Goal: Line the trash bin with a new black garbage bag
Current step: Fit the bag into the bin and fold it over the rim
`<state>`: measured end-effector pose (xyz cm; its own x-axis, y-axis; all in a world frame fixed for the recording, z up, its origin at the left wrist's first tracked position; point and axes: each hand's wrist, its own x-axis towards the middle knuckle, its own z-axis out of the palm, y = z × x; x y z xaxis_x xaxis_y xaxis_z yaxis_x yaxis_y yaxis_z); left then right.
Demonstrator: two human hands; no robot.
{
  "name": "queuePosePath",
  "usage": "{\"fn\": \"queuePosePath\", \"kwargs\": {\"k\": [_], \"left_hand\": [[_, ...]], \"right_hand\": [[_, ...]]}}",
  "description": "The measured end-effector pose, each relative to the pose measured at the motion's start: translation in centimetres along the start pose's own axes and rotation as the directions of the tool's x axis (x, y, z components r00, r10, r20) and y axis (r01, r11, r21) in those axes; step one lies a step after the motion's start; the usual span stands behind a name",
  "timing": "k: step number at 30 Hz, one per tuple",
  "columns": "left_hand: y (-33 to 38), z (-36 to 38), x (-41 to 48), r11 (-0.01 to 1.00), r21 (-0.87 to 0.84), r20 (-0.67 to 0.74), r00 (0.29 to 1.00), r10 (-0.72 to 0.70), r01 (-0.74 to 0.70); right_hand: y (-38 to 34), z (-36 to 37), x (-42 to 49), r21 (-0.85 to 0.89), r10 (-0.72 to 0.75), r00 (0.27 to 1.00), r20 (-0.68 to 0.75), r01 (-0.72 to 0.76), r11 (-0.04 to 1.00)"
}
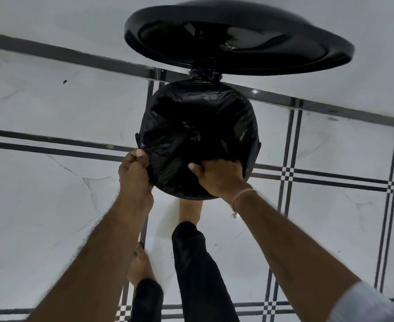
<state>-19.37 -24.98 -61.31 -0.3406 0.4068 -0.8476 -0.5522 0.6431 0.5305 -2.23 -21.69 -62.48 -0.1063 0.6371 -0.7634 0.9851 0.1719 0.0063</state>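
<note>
Both forearms reach up mid-frame; left hand (134,166) and right hand (219,176) each grip black garbage bag (198,126) over the bin rim (253,156), lid (238,36) open.

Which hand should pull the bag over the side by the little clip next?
Probably the left hand. It pinches the black bag at the bin's left rim, beside the clip. The right hand grips the near edge, farther away.
</note>
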Motion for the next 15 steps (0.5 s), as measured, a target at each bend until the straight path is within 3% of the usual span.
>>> {"fn": "queuePosePath", "kwargs": {"k": [1,3,8,12,15], "left_hand": [[0.0,0.0,-0.2,1.0,0.011,0.0,1.0,0.003,-0.003],[0.3,-0.1,-0.2,1.0,0.01,0.002,1.0,0.0,0.0],[0.5,0.1,-0.7,0.999,-0.017,-0.017,0.999,-0.027,0.027],[0.5,0.4,-0.9,1.0,-0.008,-0.024,1.0,-0.008,0.008],[0.2,0.5,-0.9,0.989,0.097,-0.124,0.985,0.122,-0.111]], "right_hand": [[0.3,0.1,0.2,-0.016,-0.005,0.999,0.048,0.006,1.0],[0.4,0.4,0.6,0.002,-0.001,1.0,0.01,0.001,1.0],[-0.5,1.9,-4.1,0.069,0.006,0.951,-0.31,0.016,0.998],[0.5,2.2,-5.0,-0.024,-0.046,0.981,-0.19,0.042,0.999],[1.4,1.5,-4.3,0.139,-0.014,0.915,-0.404,0.076,0.987]]}}
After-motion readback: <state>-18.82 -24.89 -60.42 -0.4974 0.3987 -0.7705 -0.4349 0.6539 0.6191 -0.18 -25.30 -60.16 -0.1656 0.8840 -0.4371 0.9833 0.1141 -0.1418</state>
